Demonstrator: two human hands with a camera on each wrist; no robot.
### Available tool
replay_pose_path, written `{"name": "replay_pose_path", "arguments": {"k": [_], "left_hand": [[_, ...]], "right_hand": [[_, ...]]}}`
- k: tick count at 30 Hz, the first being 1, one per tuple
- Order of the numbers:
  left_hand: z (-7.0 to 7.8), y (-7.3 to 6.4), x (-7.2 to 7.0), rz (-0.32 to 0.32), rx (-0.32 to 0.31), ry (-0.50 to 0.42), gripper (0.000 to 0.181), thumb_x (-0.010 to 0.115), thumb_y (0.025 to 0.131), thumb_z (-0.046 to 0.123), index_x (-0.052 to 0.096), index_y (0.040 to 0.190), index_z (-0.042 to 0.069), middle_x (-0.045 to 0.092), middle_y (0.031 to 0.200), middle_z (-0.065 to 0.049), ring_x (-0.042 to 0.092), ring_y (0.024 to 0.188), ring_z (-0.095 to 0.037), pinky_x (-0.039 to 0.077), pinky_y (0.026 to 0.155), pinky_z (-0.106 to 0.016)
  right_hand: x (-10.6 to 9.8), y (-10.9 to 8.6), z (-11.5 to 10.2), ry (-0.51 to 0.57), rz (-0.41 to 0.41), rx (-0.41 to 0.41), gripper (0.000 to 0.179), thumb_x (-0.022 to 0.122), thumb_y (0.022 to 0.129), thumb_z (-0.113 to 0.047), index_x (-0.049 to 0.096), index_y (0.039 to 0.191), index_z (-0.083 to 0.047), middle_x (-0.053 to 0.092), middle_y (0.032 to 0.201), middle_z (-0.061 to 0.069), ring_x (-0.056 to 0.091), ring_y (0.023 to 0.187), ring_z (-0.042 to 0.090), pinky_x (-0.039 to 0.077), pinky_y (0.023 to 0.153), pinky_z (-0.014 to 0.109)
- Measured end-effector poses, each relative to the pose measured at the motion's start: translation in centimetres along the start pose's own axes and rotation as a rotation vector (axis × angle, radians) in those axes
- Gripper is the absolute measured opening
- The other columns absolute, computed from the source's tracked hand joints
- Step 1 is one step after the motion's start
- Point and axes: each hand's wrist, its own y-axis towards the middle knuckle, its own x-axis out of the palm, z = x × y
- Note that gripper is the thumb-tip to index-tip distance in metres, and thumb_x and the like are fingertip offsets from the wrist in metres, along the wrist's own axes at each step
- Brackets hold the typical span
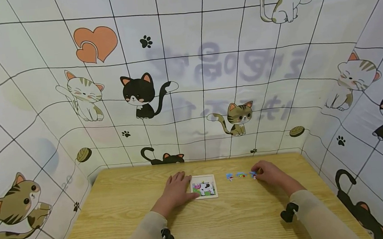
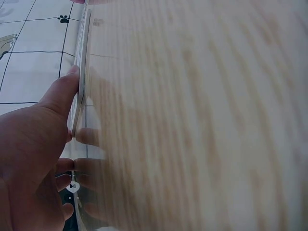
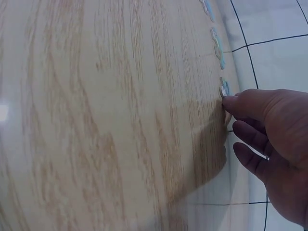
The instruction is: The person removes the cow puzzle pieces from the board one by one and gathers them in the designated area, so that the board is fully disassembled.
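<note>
Cat-print walls backed the bench; I saw the left hand, fingers extended, touching the puzzle, the right hand pinching a piece weak pressure might drop.

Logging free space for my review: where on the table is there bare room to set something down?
A wide patch of table lies between the left sleeve and right sleeve; another runs from the left hand to the table's left edge. The crowded strip: left hand, cow puzzle, three colourful pieces, right hand.

One cow-picture tray, three small pieces, two wrist cameras, one table
</note>
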Motion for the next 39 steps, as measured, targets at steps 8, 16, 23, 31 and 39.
{"name": "replay_pose_path", "arguments": {"k": [8, 16, 23, 31, 39], "left_hand": [[0.0, 0.2, 0.0, -0.001, -0.001, 0.006, 0.092, 0.074, 0.096, 0.072, 0.052, 0.166, 0.017, 0.039, 0.174, -0.019, 0.032, 0.163, -0.040, 0.025, 0.129, -0.068], [-0.1, 0.1, 0.0, -0.005, -0.007, 0.010, 0.092, 0.073, 0.096, 0.074, 0.052, 0.166, 0.018, 0.040, 0.174, -0.018, 0.031, 0.164, -0.039, 0.024, 0.130, -0.068], [0.1, 0.0, -0.1, -0.002, 0.000, 0.003, 0.091, 0.074, 0.097, 0.072, 0.054, 0.165, 0.016, 0.040, 0.173, -0.021, 0.032, 0.163, -0.041, 0.024, 0.130, -0.068], [0.1, -0.1, -0.1, -0.001, 0.005, 0.005, 0.091, 0.075, 0.096, 0.072, 0.054, 0.164, 0.014, 0.040, 0.173, -0.022, 0.033, 0.163, -0.042, 0.025, 0.129, -0.069], [0.0, 0.0, 0.0, 0.000, 0.005, 0.013, 0.092, 0.073, 0.096, 0.073, 0.054, 0.165, 0.015, 0.040, 0.173, -0.021, 0.033, 0.163, -0.042, 0.025, 0.129, -0.069]], "right_hand": [[0.0, 0.0, 0.2, -0.016, 0.000, -0.001, 0.017, 0.078, 0.102, -0.004, 0.078, 0.118, 0.002, 0.068, 0.109, 0.010, 0.060, 0.089, 0.018, 0.053, 0.077, 0.040], [0.1, -0.2, -0.3, 0.046, 0.019, 0.046, 0.023, 0.076, 0.104, -0.003, 0.073, 0.125, 0.004, 0.068, 0.114, 0.012, 0.061, 0.094, 0.022, 0.054, 0.079, 0.041], [0.6, 0.4, -1.9, 0.079, 0.054, 0.011, 0.024, 0.075, 0.105, -0.005, 0.072, 0.126, 0.005, 0.069, 0.114, 0.013, 0.063, 0.090, 0.020, 0.056, 0.072, 0.035], [1.4, 1.3, -3.9, 0.028, 0.051, -0.069, 0.021, 0.077, 0.104, -0.007, 0.074, 0.122, 0.004, 0.070, 0.113, 0.014, 0.062, 0.088, 0.018, 0.056, 0.069, 0.034], [2.5, 2.3, -5.2, 0.038, 0.042, -0.094, 0.021, 0.077, 0.105, -0.008, 0.075, 0.123, 0.002, 0.071, 0.113, 0.011, 0.061, 0.090, 0.017, 0.055, 0.070, 0.034]]}}
